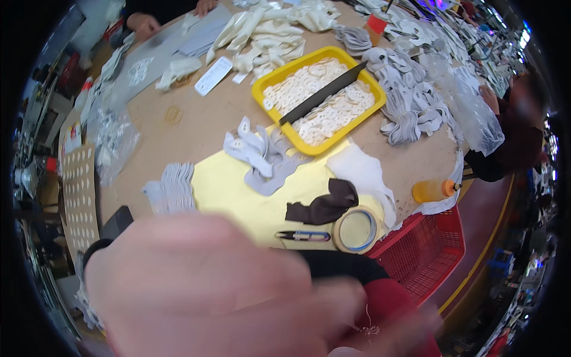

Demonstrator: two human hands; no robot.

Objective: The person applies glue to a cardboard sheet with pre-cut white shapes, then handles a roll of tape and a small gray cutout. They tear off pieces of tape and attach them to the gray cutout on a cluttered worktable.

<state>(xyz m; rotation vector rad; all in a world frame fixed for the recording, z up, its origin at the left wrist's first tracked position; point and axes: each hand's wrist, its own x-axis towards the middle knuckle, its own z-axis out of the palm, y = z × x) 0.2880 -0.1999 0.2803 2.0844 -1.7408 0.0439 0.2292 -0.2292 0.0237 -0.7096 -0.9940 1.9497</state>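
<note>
My left hand (208,285) is raised very close to the camera and fills the lower left and middle. Motion smears its fingers, so whether they hold anything cannot be told. No part of my right hand can be made out. Beyond the hand lies a yellow sheet (220,178). On it are thread snips (303,236), a roll of tape (340,232), a dark brown fabric piece (324,204) and several loose grey fabric pieces (262,178). A stack of grey pieces (172,189) sits at the sheet's left edge.
A yellow tray (262,89) of white pieces has a dark bar (324,92) across it. Grey bundles (410,95) lie right of it. An orange bottle (431,190) stands near the right edge, above a red basket (440,250). Other people's hands (144,27) work at the far side.
</note>
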